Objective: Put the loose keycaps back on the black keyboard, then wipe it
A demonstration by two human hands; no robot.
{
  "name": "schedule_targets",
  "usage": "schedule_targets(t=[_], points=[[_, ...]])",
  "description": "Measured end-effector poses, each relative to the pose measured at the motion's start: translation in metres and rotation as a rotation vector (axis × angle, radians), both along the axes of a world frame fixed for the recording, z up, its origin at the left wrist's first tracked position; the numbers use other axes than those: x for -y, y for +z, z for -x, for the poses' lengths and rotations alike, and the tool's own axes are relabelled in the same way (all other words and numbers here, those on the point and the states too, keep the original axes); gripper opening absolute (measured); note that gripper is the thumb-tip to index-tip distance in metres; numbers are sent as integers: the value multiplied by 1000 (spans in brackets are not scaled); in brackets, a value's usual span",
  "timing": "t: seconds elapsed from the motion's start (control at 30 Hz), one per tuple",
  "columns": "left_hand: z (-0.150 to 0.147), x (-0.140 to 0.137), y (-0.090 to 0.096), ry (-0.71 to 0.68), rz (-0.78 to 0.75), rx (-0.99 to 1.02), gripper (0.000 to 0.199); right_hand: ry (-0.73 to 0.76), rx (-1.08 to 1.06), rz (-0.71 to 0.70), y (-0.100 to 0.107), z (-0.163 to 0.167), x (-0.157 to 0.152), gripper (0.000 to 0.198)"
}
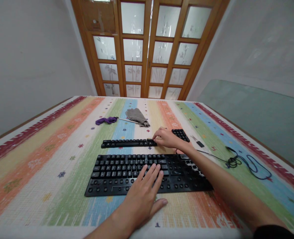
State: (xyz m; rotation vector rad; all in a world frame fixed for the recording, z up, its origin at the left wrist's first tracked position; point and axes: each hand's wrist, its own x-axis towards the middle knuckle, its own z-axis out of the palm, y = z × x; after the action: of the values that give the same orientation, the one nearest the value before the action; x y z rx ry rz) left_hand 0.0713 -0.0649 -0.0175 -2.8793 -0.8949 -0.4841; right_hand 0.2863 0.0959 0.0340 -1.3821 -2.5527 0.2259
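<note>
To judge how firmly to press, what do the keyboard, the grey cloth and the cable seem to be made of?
Keyboard: likely hard black plastic, semi-gloss; light glints off its bare frame.
Grey cloth: apparently woven or knitted fabric, matte; it lies crumpled, without shine.
Cable: probably plastic or rubber sheathing, judging by its smooth loops; finish too small to tell.

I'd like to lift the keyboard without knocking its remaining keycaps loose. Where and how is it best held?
Probably by the rim at both short ends of the keyboard, with the hands coming from its left and right sides: it lies flat, long and slim, and keycaps cover much of its top. The right forearm crosses over its right part, so that end needs freeing first.
</note>
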Motion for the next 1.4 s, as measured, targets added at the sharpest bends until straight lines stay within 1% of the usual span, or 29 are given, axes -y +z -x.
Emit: schedule_targets(t=[0.2, 0.5, 0.67, 1.0, 1.27, 1.4], points=[[0, 1, 0, -3, -11, 17, 67, -16, 9, 29, 1, 2, -6, 21], [0, 1, 2, 2, -2, 33, 65, -32, 18, 67, 5, 4, -9, 16], [0, 1, 4, 2, 8, 30, 65, -50, 23, 80, 3, 5, -10, 16], [0, 1, 3, 3, 17, 46, 65, -62, 14, 94, -1, 9, -11, 20], [0, 1, 2, 4, 2, 49, 65, -83, -31, 125, -6, 11, -14, 20], [0, 0, 4, -3, 10, 35, 64, -103, -84, 150, -5, 7, -15, 22]])
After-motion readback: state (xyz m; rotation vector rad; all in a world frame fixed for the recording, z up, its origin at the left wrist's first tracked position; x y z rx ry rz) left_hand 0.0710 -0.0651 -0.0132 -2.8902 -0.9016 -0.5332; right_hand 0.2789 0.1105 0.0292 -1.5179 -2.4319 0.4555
